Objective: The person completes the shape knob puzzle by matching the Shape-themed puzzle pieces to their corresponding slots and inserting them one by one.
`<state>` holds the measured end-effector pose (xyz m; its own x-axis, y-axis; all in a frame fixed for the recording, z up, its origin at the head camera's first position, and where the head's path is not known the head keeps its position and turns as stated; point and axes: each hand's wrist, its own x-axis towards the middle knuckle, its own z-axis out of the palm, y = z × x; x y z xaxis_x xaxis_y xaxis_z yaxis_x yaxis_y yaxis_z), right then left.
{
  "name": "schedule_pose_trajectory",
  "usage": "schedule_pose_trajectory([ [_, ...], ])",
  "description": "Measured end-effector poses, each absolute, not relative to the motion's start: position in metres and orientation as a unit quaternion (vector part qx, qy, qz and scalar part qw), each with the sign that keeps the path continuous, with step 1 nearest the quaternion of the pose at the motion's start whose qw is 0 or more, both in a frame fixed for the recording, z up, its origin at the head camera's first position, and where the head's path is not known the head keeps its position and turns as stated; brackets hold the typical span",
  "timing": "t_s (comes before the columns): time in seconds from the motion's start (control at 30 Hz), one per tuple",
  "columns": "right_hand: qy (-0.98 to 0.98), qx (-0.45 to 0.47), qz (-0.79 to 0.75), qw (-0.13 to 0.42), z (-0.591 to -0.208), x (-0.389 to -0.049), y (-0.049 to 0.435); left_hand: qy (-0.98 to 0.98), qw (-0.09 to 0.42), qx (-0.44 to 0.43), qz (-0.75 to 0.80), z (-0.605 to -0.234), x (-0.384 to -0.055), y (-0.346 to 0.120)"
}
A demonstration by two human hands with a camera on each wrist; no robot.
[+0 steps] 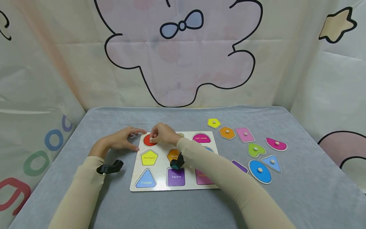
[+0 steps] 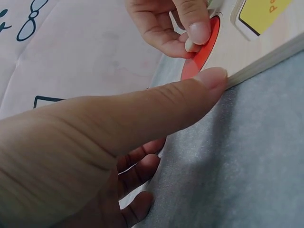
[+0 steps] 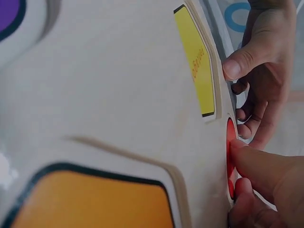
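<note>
A white wooden shape puzzle board lies on the table, with coloured, labelled shape recesses. My right hand pinches the small knob of a red round piece at the board's top left recess. Whether that piece sits fully flush I cannot tell. My left hand is at the board's left edge, its straight thumb touching the rim and its index finger reaching the top left corner. In the right wrist view the yellow pentagon recess shows beside the left thumb.
Right of the board lie several loose knobbed pieces, among them a yellow pentagon, orange hexagon, green heart, blue oval and pink half round. My right forearm partly covers a purple piece. A printed curtain hangs behind.
</note>
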<state>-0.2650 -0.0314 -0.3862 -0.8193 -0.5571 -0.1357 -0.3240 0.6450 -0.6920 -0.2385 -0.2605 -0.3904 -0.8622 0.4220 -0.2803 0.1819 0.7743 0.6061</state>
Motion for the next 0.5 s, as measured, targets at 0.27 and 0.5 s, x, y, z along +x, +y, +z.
schedule_pose_trajectory([
  [0.27,0.868,-0.238,-0.379,0.216,-0.382,-0.2665,-0.0296,0.921,0.202,0.166,0.288,-0.3885,-0.238,-0.2599],
  [0.5,0.852,-0.232,-0.399,0.248,-0.3845,-0.269,-0.0246,0.921,0.202,0.17,0.286,-0.3889,-0.2369,-0.2592],
])
